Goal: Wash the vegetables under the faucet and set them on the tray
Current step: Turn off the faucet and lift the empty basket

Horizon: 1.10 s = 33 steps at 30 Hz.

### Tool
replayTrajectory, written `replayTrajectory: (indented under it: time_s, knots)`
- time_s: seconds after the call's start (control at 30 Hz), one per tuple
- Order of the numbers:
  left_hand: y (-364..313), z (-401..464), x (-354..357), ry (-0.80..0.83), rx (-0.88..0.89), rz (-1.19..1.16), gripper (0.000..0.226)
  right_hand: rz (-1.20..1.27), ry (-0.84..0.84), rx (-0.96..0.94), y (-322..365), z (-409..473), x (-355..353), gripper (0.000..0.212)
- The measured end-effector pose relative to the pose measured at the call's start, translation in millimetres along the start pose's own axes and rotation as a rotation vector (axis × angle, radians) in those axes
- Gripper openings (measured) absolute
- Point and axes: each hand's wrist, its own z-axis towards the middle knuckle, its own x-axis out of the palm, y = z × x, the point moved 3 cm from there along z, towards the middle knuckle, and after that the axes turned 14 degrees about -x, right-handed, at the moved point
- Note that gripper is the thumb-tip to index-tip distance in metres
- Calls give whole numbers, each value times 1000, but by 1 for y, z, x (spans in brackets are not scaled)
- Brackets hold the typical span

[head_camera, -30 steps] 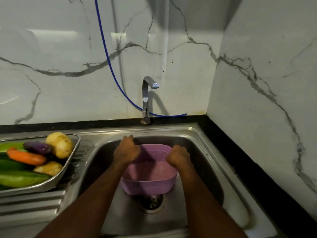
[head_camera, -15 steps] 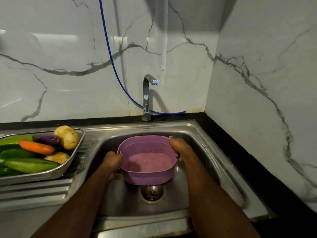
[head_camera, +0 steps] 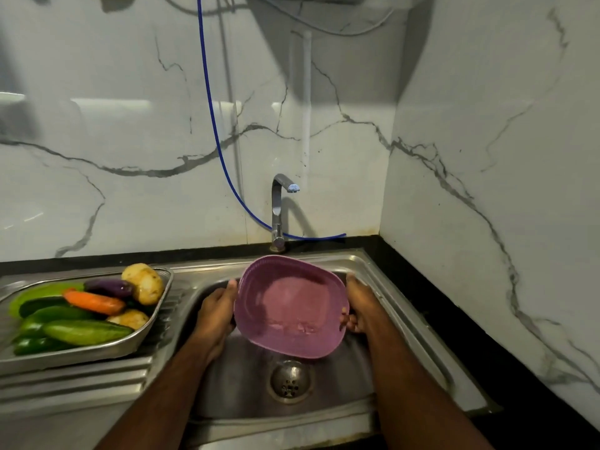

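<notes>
Now that I have lifted the empty perforated purple plastic basket (head_camera: 290, 305) clear of the sink floor and tipped it, left hand (head_camera: 217, 311) and right hand (head_camera: 358, 306) gripping its rim, the washed vegetables (head_camera: 87, 311) sit on the rectangular steel tray (head_camera: 143, 334), so washing looks finished.

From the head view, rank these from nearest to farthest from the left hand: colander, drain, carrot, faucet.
1. Colander: gripped by the left hand at its left rim.
2. Drain: in the sink floor, below and right of the hand.
3. Carrot: on the tray, to the left.
4. Faucet: at the back wall, above the sink.

Drain and carrot are close.
</notes>
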Motion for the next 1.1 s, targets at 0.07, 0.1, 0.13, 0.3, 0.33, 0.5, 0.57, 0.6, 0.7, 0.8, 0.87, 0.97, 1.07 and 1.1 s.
replayTrajectory:
  time_s: [0.07,0.1,0.13,0.3,0.33,0.5,0.57,0.6,0.7,0.8,0.87,0.97,1.07,1.1]
  knots:
    - [-16,-10,3,7,40,-13,52,-47,-37,-59,1,-5,-6,60]
    - [-23,-15,3,15,49,-22,52,-52,-46,-84,2,-9,-9,58]
    - [-30,-17,2,19,58,-23,52,-30,-41,-100,3,-10,-13,56]
    - [-52,-22,3,50,124,-55,52,91,122,-88,12,-27,-38,41]
    - [-54,-21,6,71,133,-40,55,97,157,-83,11,-27,-42,40]
    - [-54,-23,25,130,159,1,57,108,198,-132,3,-25,-58,52]
    - [-49,-23,32,132,147,23,49,118,204,-155,3,-28,-61,64]
    - [-47,-25,36,124,155,73,48,116,204,-163,3,-29,-62,74]
    - [-42,-20,39,125,191,122,49,94,229,-225,1,-35,-62,88]
    - [-44,-21,42,175,182,167,61,30,187,-337,3,-44,-63,89]
    - [-45,-25,55,234,144,154,67,-24,97,-424,8,-52,-68,88]
    - [-43,-36,74,295,99,69,71,-126,-12,-562,16,-64,-76,88]
    - [-38,-36,101,342,88,-62,115,-217,-97,-660,24,-80,-95,88]
    - [-38,-39,112,346,68,-101,120,-237,-131,-681,25,-84,-104,87]
